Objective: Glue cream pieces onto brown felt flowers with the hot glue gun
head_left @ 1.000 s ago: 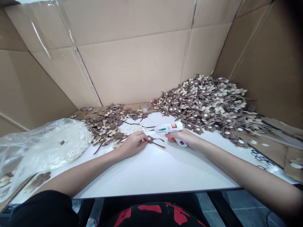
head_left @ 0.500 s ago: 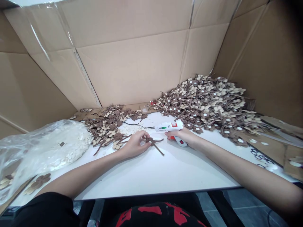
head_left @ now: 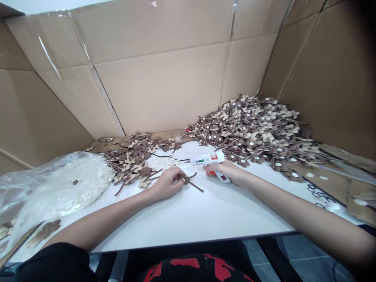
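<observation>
My left hand (head_left: 167, 182) rests on the white table (head_left: 205, 211) with its fingers pinched on a small brown flower piece (head_left: 186, 179) whose thin brown stems trail to the right. My right hand (head_left: 223, 169) is closed round the handle of a white hot glue gun (head_left: 208, 159), whose nozzle points left, just above and right of the flower piece. The two hands are close together near the middle of the table.
A large heap of brown and cream flower pieces (head_left: 255, 131) fills the back right. A smaller heap (head_left: 133, 158) and loose white discs (head_left: 160, 161) lie back left. A clear plastic bag of white discs (head_left: 58, 186) sits at left. Cardboard walls (head_left: 164, 82) enclose the table.
My left hand has turned the flower piece on the table, so its stems now point right and down. The glue gun has shifted slightly left.
</observation>
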`<action>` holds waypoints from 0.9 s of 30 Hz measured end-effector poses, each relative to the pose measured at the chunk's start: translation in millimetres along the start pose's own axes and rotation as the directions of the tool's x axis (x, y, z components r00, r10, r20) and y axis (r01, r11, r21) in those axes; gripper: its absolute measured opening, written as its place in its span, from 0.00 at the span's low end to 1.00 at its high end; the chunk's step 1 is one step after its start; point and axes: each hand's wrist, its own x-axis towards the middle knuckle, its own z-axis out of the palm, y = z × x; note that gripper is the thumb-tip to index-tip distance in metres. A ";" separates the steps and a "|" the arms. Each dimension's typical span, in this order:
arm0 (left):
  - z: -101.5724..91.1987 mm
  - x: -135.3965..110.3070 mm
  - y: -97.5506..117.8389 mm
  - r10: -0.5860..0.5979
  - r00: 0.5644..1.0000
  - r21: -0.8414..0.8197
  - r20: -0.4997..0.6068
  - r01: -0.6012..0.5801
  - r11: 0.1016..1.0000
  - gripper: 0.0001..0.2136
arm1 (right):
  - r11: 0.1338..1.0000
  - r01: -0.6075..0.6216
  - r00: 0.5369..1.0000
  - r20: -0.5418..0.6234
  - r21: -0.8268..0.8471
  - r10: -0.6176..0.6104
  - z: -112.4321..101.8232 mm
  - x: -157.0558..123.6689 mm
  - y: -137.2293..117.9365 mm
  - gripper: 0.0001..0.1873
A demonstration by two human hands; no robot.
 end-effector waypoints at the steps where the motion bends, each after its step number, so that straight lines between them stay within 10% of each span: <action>1: 0.4 -0.1 -0.4 0.007 1.000 0.014 -0.010 -0.007 1.000 0.07 | 1.000 0.005 1.000 0.002 0.008 -0.005 -0.1 0.6 0.9 0.12; 19: -7.6 -0.6 11.5 -0.046 0.997 -0.062 0.068 0.051 0.997 0.08 | 0.999 0.040 0.999 0.018 -0.018 -0.040 -2.1 5.6 6.6 0.11; 24: -20.1 18.8 44.3 -0.040 0.948 -0.297 0.314 0.138 0.945 0.04 | 0.997 0.083 0.996 0.035 0.002 -0.083 -2.0 7.3 8.7 0.11; 27: -26.2 51.2 71.9 0.007 0.964 -0.492 0.266 0.130 0.861 0.10 | 0.992 0.125 0.992 0.012 -0.015 -0.125 -2.8 6.3 7.7 0.11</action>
